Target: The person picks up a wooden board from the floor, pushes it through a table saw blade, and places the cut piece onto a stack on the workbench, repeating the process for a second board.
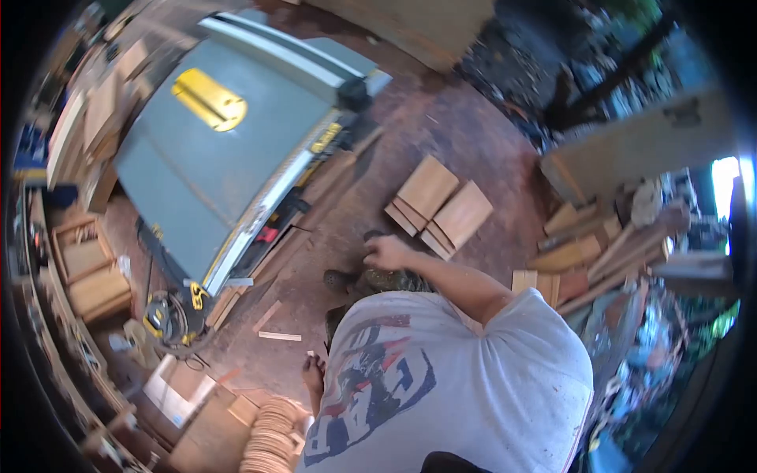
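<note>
My right hand (382, 252) reaches across in front of my body, above my legs and dark shoes. Its fingers are loosely bent and a little apart, and I see nothing in them. Low by the shirt's left side, my left hand (314, 367) is closed, with a small pale piece (311, 354) at its fingertips, too small to name. Two stacks of cut wooden boards, the left stack (426, 188) and the right stack (464, 214), lie on the floor beyond my right hand. A thin wood strip (280, 337) lies near my left hand.
A table saw (189, 158) with a yellow insert (209, 99) fills the upper left. Near its corner sits a yellow-and-black power tool (165, 319). Stacked round wooden pieces (272, 437) stand at bottom left. Scrap wood (576, 248) is piled at right.
</note>
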Available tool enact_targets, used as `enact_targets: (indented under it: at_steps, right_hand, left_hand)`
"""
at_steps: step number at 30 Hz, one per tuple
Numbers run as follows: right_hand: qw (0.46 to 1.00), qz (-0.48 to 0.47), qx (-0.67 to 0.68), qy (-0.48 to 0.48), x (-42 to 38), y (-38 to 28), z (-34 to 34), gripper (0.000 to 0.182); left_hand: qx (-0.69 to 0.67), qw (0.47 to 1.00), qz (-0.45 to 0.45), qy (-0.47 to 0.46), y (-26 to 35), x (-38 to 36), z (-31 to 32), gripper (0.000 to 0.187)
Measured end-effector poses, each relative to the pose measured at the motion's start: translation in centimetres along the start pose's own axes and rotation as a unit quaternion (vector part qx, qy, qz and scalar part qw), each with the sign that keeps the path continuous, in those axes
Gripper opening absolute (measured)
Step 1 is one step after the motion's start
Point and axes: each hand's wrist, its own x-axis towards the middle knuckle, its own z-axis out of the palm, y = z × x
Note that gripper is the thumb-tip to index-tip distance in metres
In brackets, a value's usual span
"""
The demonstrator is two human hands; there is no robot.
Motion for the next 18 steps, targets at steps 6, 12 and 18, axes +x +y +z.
enact_targets:
  at_steps: [6, 12, 18]
  right_hand:
    - [0.8, 0.496, 0.3, 0.154, -9.8, 24.6, 4.0, 0.056]
    - [0.615, 0.535, 0.466, 0.345, -10.0, 35.8, 7.9, 0.072]
    - [0.625, 0.49, 0.464, 0.392, -4.3, 49.0, 14.5, 0.071]
  left_hand:
    - [0.104, 0.992, -0.073, -0.001, -5.6, -2.2, -7.2, 0.041]
    - [0.16, 0.984, -0.027, 0.072, 4.6, -9.5, 1.3, 0.041]
    - [0.453, 0.873, 0.178, -0.004, 11.3, -9.2, 20.2, 0.051]
